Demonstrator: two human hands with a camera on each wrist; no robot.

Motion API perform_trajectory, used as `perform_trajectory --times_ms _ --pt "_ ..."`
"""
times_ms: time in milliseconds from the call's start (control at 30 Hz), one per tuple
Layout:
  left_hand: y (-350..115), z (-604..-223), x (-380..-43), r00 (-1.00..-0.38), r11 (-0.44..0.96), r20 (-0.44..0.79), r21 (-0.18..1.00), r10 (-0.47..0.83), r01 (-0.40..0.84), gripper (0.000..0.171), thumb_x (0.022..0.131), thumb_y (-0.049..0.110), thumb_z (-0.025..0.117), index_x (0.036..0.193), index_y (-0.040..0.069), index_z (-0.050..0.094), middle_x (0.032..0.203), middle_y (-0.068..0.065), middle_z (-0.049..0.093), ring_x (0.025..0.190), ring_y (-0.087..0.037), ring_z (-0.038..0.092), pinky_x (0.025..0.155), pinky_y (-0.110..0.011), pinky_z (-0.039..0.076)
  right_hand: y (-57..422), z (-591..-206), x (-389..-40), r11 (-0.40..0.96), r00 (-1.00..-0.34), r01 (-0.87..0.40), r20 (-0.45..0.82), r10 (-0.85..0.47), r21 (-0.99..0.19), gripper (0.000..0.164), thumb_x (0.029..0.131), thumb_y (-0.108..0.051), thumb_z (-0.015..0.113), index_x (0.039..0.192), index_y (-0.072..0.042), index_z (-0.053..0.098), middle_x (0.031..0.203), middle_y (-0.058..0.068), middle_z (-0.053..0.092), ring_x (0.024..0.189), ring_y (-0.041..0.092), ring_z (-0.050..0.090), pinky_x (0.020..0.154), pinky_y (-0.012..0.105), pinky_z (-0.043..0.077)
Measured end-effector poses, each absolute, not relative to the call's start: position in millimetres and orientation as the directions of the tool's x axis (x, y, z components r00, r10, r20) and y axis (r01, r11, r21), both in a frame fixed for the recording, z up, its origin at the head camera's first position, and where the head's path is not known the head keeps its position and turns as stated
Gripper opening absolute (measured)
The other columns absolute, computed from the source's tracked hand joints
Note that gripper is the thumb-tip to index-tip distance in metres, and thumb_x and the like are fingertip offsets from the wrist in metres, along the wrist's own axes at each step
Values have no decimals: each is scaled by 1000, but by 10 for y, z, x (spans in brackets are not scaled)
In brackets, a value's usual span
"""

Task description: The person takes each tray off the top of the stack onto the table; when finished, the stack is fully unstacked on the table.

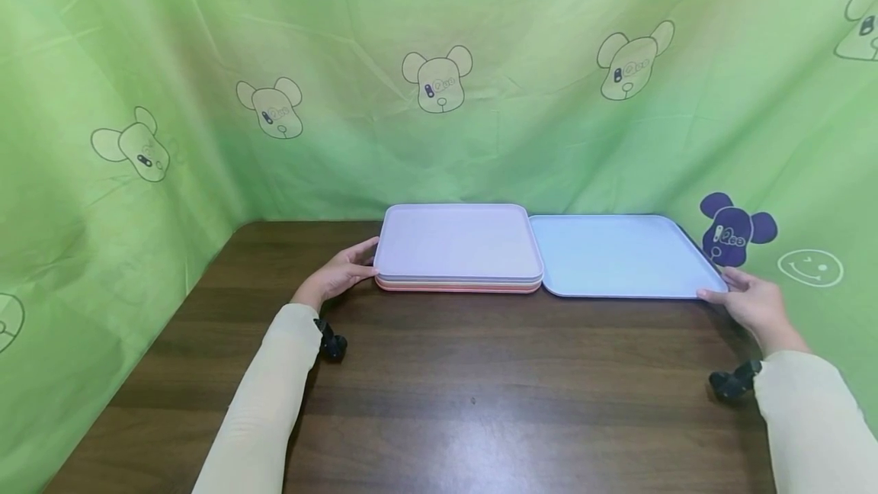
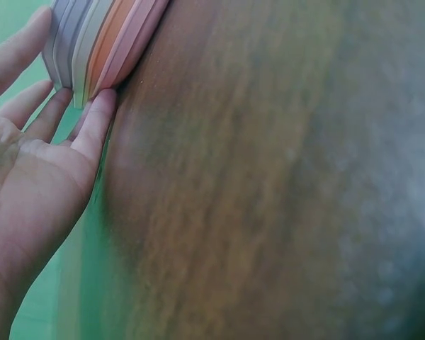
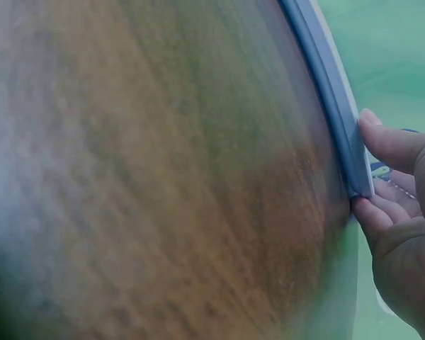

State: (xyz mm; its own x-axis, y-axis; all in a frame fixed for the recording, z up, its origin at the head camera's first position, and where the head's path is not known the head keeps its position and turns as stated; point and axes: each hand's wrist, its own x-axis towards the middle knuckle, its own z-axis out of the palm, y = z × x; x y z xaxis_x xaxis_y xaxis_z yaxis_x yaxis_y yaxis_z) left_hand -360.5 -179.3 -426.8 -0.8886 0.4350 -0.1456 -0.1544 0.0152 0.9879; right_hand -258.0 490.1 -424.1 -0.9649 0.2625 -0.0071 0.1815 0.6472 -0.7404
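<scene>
A stack of several rectangular trays (image 1: 458,242) stands at the back of the table, a lavender one on top. In the left wrist view its layered rims (image 2: 103,49) show lavender, pale green, orange and pink. My left hand (image 1: 341,271) touches the stack's left side, its fingers stretched out against the rims and the thumb up by the top tray. A light blue tray (image 1: 624,256) lies flat to the right of the stack, its left edge right at the stack's side. With thumb above and fingers below, my right hand (image 1: 754,303) pinches its right edge (image 3: 333,99).
The brown wooden table (image 1: 473,395) stretches in front of the trays. Close behind it hangs a green curtain (image 1: 343,166) printed with bear heads, which also runs along both sides. A small black device (image 1: 331,341) is worn at each wrist.
</scene>
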Motion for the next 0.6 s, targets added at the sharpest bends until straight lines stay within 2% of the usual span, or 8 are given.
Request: perform_trajectory --times_ms 167,400,467,500,567,600 --pt "-1790 -4265 -3601 -890 9 -144 988 433 -155 76 92 -6 59 156 13 22 161 -7 16 146 -27 15 112 -40 28 4906 -4208 -2600 635 -965 176 -5 262 -752 90 93 -39 64 149 8 11 146 32 19 134 48 22 112 47 20" --pt "-1787 -4263 -3598 -886 12 -140 989 442 -150 77 93 -6 58 156 13 19 161 -7 13 146 -27 13 112 -40 28 4838 -4124 -2625 603 -960 184 -12 278 -776 89 93 -44 63 151 2 13 148 28 19 137 43 22 110 28 26" --pt "-1792 -4268 -3599 -885 10 -143 988 442 -154 77 93 -7 58 156 13 19 161 -7 13 146 -27 12 112 -40 28 4794 -4096 -2631 609 -962 173 0 273 -774 87 94 -43 62 151 3 15 148 28 19 137 45 22 111 31 27" --pt "-1794 -4271 -3599 -885 10 -144 988 442 -156 77 93 -7 58 156 13 19 161 -7 13 146 -27 12 112 -40 28 4767 -4084 -2633 616 -962 170 7 274 -769 86 94 -43 62 151 3 16 147 28 20 136 45 23 110 28 28" --pt "-1798 -4268 -3601 -885 6 -147 987 442 -161 77 93 -7 58 156 13 19 161 -8 13 146 -28 13 112 -40 28 4706 -4057 -2640 621 -962 159 20 271 -768 84 94 -42 61 150 4 18 148 28 21 135 48 23 111 32 27" --pt "-1799 -4266 -3602 -884 3 -149 986 444 -164 77 92 -8 58 156 13 19 161 -8 13 146 -28 13 112 -40 28 4672 -4047 -2645 626 -963 153 26 268 -765 83 95 -42 61 150 5 19 147 29 23 135 48 24 109 26 30"
